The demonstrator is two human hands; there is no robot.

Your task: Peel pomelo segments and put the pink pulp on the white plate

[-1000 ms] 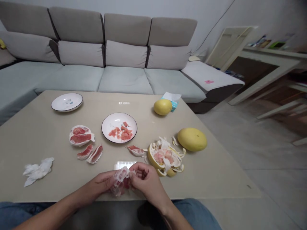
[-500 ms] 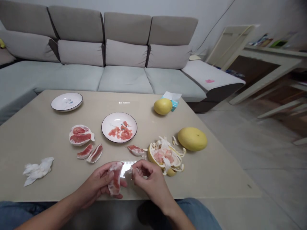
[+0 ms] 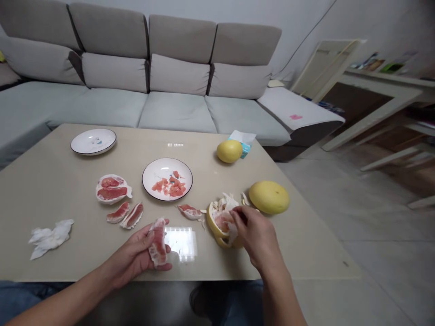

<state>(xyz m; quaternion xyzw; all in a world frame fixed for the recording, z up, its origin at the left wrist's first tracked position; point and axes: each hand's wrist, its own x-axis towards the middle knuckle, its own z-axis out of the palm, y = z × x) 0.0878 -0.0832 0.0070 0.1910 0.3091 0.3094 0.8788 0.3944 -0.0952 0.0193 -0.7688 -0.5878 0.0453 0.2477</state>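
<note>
My left hand (image 3: 139,253) grips a red pomelo segment (image 3: 158,242), part of its white membrane peeled back, above the table's near edge. Over a hollow yellow pomelo rind (image 3: 215,226) filled with peel scraps, my right hand (image 3: 256,233) is closed in a pinch; what its fingertips hold, if anything, I cannot make out. Left of the rind lies a loose segment (image 3: 189,212). Pieces of red pulp (image 3: 175,186) rest on a white plate (image 3: 159,167) in the middle. Farther left are an opened pomelo half (image 3: 112,189) and two separate segments (image 3: 132,216).
Two whole yellow pomelos, a near one (image 3: 269,197) and a far one (image 3: 229,151), sit on the right, a tissue pack (image 3: 245,141) behind the latter. A second plate (image 3: 93,141) stands back left, a crumpled tissue (image 3: 50,237) front left. Beyond the table is a sofa (image 3: 176,108).
My right hand has moved right, from beside the held segment to over the rind with the scraps. My left hand keeps the segment, shifted slightly left in view.
</note>
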